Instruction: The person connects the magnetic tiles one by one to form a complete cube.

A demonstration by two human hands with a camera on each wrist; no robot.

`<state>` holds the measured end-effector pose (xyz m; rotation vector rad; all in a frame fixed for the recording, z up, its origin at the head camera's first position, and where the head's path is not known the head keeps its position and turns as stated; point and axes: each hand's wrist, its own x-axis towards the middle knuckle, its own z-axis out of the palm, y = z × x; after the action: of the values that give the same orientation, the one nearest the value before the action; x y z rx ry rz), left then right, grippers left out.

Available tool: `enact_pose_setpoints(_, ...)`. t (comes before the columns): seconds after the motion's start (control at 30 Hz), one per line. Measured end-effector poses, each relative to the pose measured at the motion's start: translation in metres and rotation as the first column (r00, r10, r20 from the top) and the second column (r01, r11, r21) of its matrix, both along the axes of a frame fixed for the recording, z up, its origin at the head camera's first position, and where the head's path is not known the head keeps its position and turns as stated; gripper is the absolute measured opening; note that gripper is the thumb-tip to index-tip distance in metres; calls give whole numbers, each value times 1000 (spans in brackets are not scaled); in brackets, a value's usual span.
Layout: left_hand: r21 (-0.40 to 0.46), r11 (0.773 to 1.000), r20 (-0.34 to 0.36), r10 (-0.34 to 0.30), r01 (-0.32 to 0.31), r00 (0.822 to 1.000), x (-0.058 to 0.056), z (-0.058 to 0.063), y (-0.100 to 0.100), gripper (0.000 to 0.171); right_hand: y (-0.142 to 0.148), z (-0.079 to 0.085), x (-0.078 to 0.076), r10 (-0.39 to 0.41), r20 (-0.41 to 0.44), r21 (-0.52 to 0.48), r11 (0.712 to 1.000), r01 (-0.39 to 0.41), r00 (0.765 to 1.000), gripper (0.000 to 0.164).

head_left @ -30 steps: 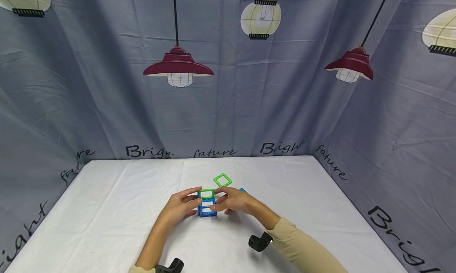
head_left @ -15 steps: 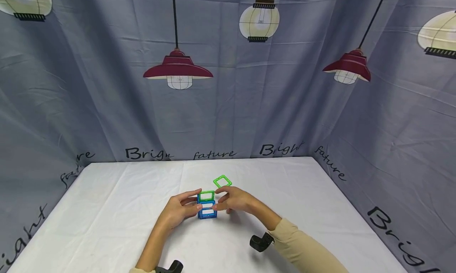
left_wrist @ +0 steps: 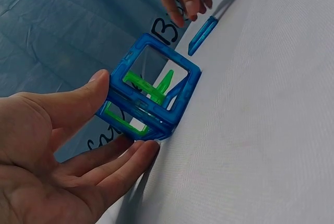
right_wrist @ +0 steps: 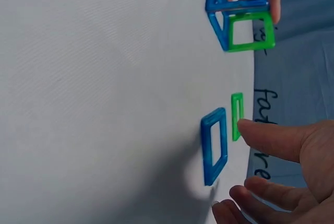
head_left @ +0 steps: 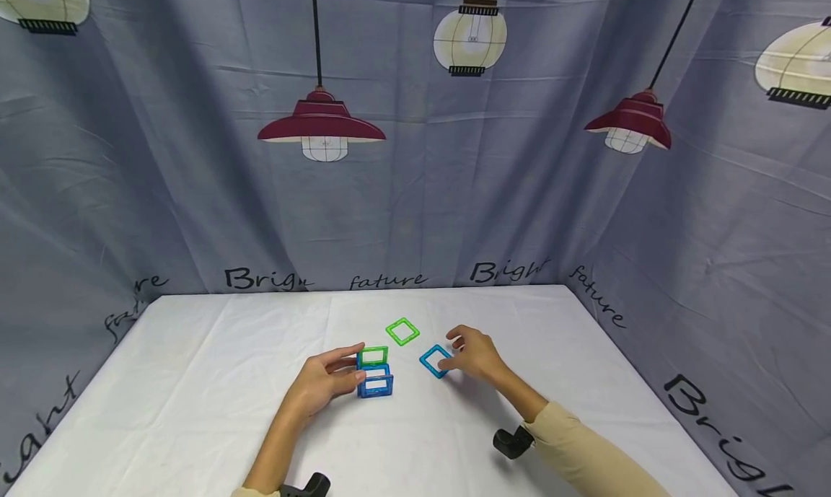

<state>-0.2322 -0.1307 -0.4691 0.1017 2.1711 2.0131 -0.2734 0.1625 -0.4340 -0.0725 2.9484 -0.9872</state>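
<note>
My left hand (head_left: 324,383) holds a small box-like frame of magnetic tiles (head_left: 375,386), with the thumb on one side and fingers on the other. Blue square tiles make up its front and lower part, and a green square tile (right_wrist: 251,32) joins them at the back. In the left wrist view the thumb rests on the blue tile's edge. My right hand (head_left: 477,353) reaches over a loose blue square tile (head_left: 433,361) lying on the table. Its fingers are spread and hold nothing; in the right wrist view a gap shows between them and that tile (right_wrist: 214,146).
A loose green square tile (head_left: 402,332) lies flat behind the blue one. White cloth covers the table (head_left: 227,367). A grey-blue printed curtain (head_left: 402,208) hangs behind and along both sides.
My right hand has left the tile frame and moved right to the loose blue tile, uncovering it. The left hand stays at the frame, which has barely moved.
</note>
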Motion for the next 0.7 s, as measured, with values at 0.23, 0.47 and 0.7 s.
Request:
enact_pose_setpoints(0.23, -1, 1000, -10, -4, 4, 1000, 0, 0, -1, 58, 8, -16, 0, 28, 15, 74, 997, -29, 999, 59)
enact_pose_setpoints(0.47, 13, 1000, 0, -1, 1, 1000, -2, 1, -1, 60, 2, -21, 0, 86, -43, 90, 993, -82, 995, 56)
enact_pose_setpoints(0.7, 4, 1000, -2, -1, 1, 1000, -3, 0, -2, 59, -18, -17, 4, 178, 2, 65, 982, -178, 984, 56)
